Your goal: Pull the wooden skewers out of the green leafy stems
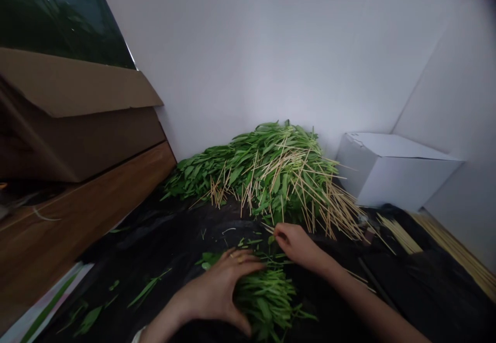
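Observation:
My left hand (pixel 220 289) lies over a small heap of green leafy stems (pixel 267 299) on a black sheet (pixel 163 239), fingers curved round the bunch, a ring on one finger. My right hand (pixel 296 242) is just beyond it, fingers curled in a pinch at the near edge of a big pile of skewered greens (pixel 271 170) with thin wooden sticks (pixel 329 203) poking out. What the right fingers pinch is too small to make out.
A white cardboard box (pixel 387 170) stands at the back right by the wall. Loose bamboo sticks (pixel 403 234) lie to the right. Brown cardboard boxes (pixel 77 121) and a wooden board (pixel 77 219) run along the left. Stray leaves (pixel 149 286) dot the sheet.

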A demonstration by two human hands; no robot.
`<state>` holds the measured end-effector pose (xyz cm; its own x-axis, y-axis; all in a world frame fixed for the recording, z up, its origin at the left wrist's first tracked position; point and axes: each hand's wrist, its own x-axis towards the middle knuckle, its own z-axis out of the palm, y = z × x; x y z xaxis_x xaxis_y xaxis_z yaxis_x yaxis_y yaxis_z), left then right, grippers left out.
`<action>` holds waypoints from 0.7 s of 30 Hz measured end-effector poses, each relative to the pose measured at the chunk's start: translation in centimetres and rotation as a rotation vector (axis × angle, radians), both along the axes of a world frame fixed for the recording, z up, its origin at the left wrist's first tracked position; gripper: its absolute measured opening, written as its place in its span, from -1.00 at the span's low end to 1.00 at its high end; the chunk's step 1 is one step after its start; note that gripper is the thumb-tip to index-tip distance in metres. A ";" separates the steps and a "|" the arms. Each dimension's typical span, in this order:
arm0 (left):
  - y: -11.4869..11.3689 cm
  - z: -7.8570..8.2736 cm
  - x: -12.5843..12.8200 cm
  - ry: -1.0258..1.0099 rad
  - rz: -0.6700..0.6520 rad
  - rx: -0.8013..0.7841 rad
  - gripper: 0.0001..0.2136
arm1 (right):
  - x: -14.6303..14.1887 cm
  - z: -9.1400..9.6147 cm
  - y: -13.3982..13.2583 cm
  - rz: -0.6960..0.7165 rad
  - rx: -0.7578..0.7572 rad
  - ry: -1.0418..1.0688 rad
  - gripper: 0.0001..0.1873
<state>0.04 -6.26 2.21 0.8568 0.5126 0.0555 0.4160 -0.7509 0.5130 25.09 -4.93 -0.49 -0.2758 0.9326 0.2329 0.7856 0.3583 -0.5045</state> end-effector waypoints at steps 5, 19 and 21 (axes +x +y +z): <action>4.5 1.9 0.3 -0.168 0.393 -0.055 -0.72 | -1.7 -0.8 0.8 0.059 -0.028 -0.171 -0.85; 8.6 -1.7 2.8 0.147 0.433 0.039 -0.82 | -3.8 0.2 3.2 0.065 -0.053 -0.342 -0.82; 8.7 -1.8 2.8 0.141 0.436 0.035 -0.84 | -3.8 0.1 3.4 0.072 -0.071 -0.319 -0.81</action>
<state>2.86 2.41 0.43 0.5618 0.8270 -0.0220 0.7609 -0.5061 0.4060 21.28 -1.55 -0.35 -0.3898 0.9190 0.0589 0.8821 0.3910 -0.2625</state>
